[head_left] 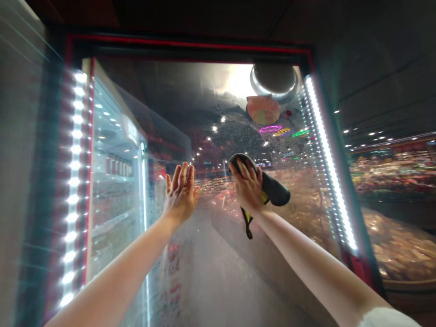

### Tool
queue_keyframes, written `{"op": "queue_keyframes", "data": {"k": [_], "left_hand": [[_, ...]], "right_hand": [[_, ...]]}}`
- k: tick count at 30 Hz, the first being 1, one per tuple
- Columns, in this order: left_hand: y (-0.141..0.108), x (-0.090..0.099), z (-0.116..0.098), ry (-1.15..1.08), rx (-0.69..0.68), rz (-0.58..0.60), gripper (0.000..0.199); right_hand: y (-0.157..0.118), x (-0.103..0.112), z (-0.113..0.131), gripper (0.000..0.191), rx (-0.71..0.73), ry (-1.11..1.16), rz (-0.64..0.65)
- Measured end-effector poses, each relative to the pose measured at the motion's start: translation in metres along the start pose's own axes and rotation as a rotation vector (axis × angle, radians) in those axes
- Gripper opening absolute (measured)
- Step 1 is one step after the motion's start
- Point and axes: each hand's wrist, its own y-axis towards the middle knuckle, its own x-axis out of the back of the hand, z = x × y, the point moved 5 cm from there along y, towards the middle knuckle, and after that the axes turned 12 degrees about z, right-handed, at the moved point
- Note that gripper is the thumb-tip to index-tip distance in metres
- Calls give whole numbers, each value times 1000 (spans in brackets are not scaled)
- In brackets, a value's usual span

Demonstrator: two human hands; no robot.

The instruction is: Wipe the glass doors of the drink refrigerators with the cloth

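My left hand (181,193) is raised with its fingers stretched out and its palm towards the glass pane (218,254); it looks to be resting on the glass and holds nothing. To its right, my right hand (248,187) presses a dark grey cloth (276,190) flat on the same pane. Yellow shows along the cloth's underside and edging, and a small loop hangs below. My fingers lie over the cloth's upper part, hiding some of it. Droplets or wet marks speckle the glass above the cloth.
A dark frame (190,45) with a red line surrounds the pane. Bright light strips run down the left side (73,181) and right side (329,159). Lit shelves (114,181) show at left, reflected or behind glass. Goods displays (402,240) stand at the far right.
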Motion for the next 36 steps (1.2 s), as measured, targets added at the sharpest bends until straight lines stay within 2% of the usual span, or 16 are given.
{"op": "queue_keyframes", "data": {"k": [2,5,8,10,13,16,18,21,24,26,28,30,32,34,36], "left_hand": [[3,-2,-3,-5,-3,-20,75],[14,-6,-14,-8,-15,-40,76],[28,-10,-29,-6,-40,-37,74],[35,-13,-36,-9,-40,-33,75],[37,-16,-39,-13,-32,-37,78],[29,-20,-41,-4,-51,-32,77],[24,-22,-43,8,-76,-25,78],[20,-24,-51,35,-121,-34,80],[23,-24,-61,68,-156,-73,81],[28,-26,-67,89,-161,-104,82],[33,-28,-72,104,-161,-129,83],[36,-29,-76,109,-162,-153,83],[39,-29,-81,106,-165,-173,83],[41,-29,-86,96,-171,-171,82],[43,-30,-93,80,-174,-139,80]], "right_hand": [[15,-1,20,58,97,-24,63],[58,11,20,58,111,-43,50],[99,31,-14,57,46,-51,-9],[110,42,-48,56,-35,-42,-57],[94,45,-97,55,-182,-13,-127],[53,35,-120,55,-297,23,-172],[27,26,-114,57,-307,25,-165],[17,17,-80,58,-131,-19,-59],[47,20,-43,59,43,-30,29],[82,28,-30,60,62,-12,28],[118,38,-29,60,41,7,2],[147,47,-40,59,7,17,-29],[161,54,-60,58,-26,11,-55],[161,59,-90,58,-81,-7,-78],[149,63,-125,59,-161,-24,-103]]}}
